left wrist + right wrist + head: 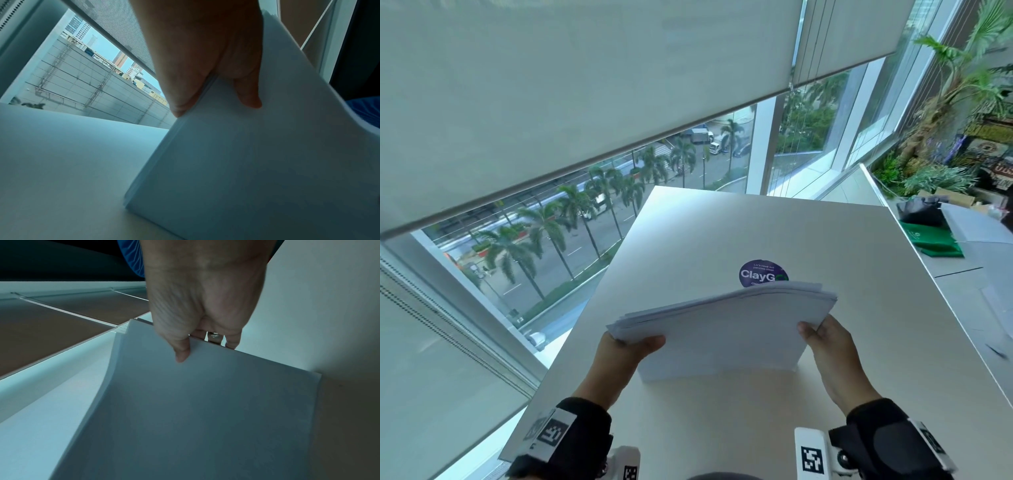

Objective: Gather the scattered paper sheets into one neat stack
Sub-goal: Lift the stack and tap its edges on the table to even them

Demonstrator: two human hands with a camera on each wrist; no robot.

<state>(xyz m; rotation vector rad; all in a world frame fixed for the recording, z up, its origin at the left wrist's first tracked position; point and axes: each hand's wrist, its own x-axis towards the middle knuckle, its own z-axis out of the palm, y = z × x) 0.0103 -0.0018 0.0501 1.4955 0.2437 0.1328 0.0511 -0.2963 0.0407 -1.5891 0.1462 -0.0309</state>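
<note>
A stack of white paper sheets [726, 329] stands on its lower edge on the white table [722, 421], with its top leaning away from me. My left hand [626, 346] grips its left side, thumb on the near face. My right hand [822, 335] pinches the right side, thumb in front. The upper edges are slightly fanned and uneven. In the left wrist view my left hand [207, 91] holds the sheets [257, 162] between thumb and fingers. In the right wrist view my right hand [195, 344] pinches the sheets [205, 410] at their edge.
A round purple sticker [762, 273] lies on the table just behind the stack. A lower counter [962, 284] to the right carries green cloth [935, 240] and a dark bag [917, 210]. Windows with blinds [551, 85] run along the left and far sides.
</note>
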